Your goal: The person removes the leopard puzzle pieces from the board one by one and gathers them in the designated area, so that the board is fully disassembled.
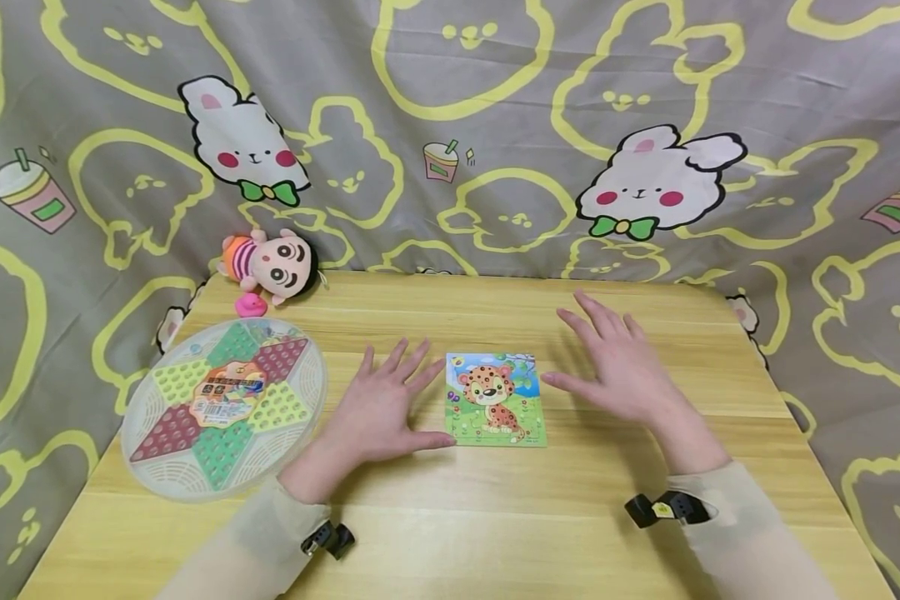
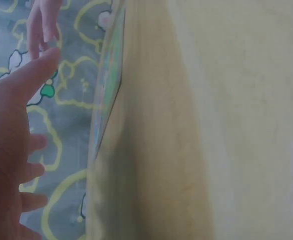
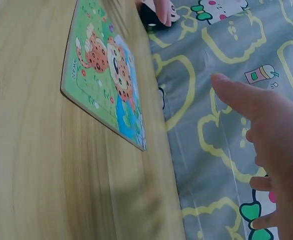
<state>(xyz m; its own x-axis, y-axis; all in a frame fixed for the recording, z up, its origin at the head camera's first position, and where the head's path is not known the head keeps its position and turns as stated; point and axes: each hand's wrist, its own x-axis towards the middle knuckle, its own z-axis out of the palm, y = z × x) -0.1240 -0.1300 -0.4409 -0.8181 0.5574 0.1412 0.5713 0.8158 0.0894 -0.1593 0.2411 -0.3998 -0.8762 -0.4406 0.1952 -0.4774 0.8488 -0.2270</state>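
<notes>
Light-brown wood-grain counter [image 1: 435, 525] is occupied by flat square leopard-picture board [image 1: 495, 404], round translucent plastic star-patterned board [image 1: 228, 400], small pink toy [image 1: 251, 305]; black-haired plush doll [image 1: 273, 262] laid at back left.

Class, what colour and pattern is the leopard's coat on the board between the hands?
The leopard is orange with dark spots, seen best in the head view.

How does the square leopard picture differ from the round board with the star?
The leopard picture is smaller and has four corners; the star board is larger and round. The leopard picture shows a spotted cartoon animal outdoors; the star board carries a dotted star in red, yellow and green. Both lie flat on the table.
</notes>
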